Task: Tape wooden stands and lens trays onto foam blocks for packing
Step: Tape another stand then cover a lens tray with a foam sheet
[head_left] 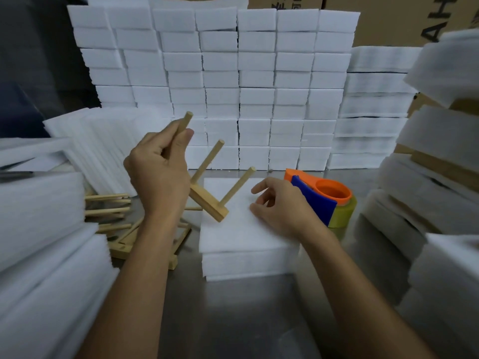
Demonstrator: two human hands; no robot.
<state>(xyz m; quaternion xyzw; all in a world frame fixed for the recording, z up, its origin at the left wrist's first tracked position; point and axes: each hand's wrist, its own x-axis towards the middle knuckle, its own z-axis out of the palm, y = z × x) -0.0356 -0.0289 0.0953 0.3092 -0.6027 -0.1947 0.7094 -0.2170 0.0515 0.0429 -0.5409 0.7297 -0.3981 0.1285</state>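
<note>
My left hand [160, 167] grips one dowel of a wooden stand [210, 200], a short bar with three pegs. The stand hangs tilted, its bar's lower end just above or touching the white foam block [241, 237] at the table's middle. That block lies on top of another foam block. My right hand [281, 206] rests on the right part of the foam block, fingers loosely curled, holding nothing. An orange and blue tape dispenser [324, 200] with a yellowish roll stands right behind my right hand.
More wooden stands [121, 229] lie in a heap at the left. A wall of stacked foam blocks [233, 86] fills the back. Foam stacks [39, 242] crowd the left, and foam-wrapped bundles [440, 177] the right. The metal table [233, 320] shows in front.
</note>
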